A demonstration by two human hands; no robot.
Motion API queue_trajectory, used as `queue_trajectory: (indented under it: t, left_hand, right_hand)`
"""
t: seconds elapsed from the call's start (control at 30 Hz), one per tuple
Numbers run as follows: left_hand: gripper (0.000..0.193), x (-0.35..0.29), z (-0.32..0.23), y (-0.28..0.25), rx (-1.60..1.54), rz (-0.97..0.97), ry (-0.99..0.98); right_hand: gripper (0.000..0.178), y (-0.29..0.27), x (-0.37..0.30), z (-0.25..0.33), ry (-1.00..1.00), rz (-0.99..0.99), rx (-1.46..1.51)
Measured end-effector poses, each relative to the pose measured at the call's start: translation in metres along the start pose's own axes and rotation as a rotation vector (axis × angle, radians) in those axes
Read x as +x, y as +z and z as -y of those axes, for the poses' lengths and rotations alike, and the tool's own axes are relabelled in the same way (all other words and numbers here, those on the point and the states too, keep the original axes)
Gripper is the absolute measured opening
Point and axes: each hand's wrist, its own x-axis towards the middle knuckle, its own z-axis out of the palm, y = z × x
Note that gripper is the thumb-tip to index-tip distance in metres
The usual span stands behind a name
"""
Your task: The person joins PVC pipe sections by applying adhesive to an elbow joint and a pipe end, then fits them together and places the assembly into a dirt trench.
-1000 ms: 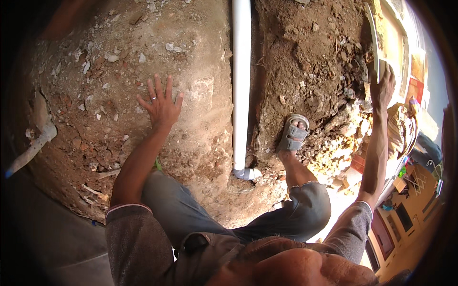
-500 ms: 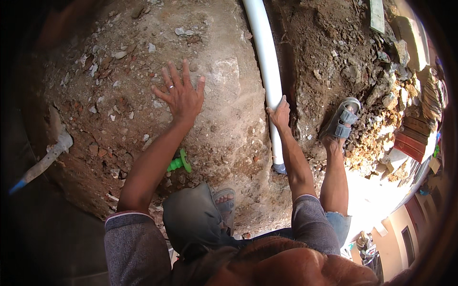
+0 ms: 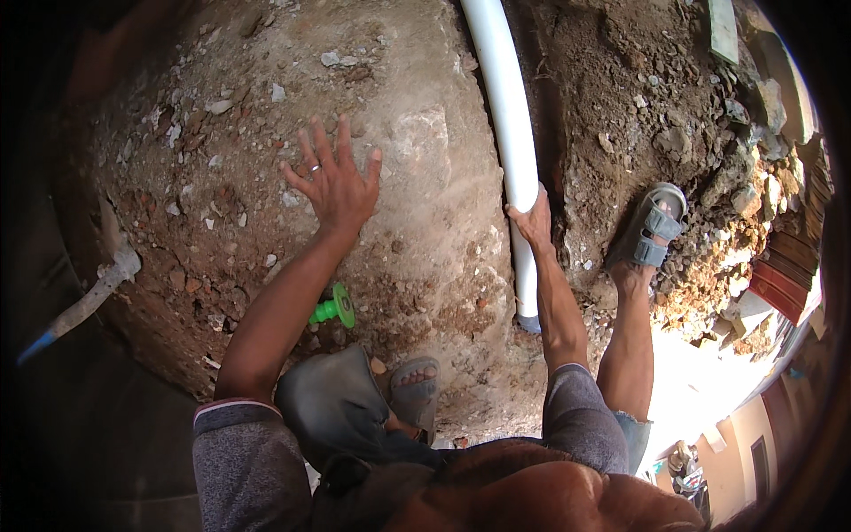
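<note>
A long white plastic pipe runs from the far edge towards me, lying along a narrow trench in the dirt. Its near end has a dark grey-blue tip. My right hand is closed around the pipe a little short of that end, its far fingers hidden. To the left, my left hand lies with spread fingers on the bare ground, a ring on one finger. Beside my left forearm is a bright green handle with a round guard, partly hidden by the arm.
My sandaled feet stand either side of the pipe's near end. Rubble and stacked reddish tiles lie at the right. A pale pipe with a blue tip sticks out over a drop on the left. A flat strip lies far right.
The view has shifted slightly, so the pipe, right hand and right foot appear further right. My left knee has moved left, showing more of the left sandal. Both hands keep their places.
</note>
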Motion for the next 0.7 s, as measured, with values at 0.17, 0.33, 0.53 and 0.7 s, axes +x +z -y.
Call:
queue_trajectory:
  t: [0.17, 0.33, 0.53, 0.7]
  left_hand:
    - [0.063, 0.0, -0.001, 0.0, 0.008, 0.005, 0.012]
    - [0.064, 0.001, -0.001, 0.0, -0.03, -0.006, 0.019]
    - [0.064, 0.001, -0.002, -0.004, -0.009, 0.012, 0.012]
    - [0.064, 0.0, -0.003, 0.001, -0.023, 0.008, 0.021]
  right_hand:
    - [0.089, -0.019, 0.0, 0.01, 0.143, 0.096, 0.08]
    - [0.089, -0.025, 0.001, 0.01, 0.146, 0.134, 0.118]
    - [0.089, -0.028, 0.002, 0.025, 0.174, 0.222, 0.194]
    - [0.088, -0.026, 0.003, 0.027, 0.16, 0.147, 0.122]
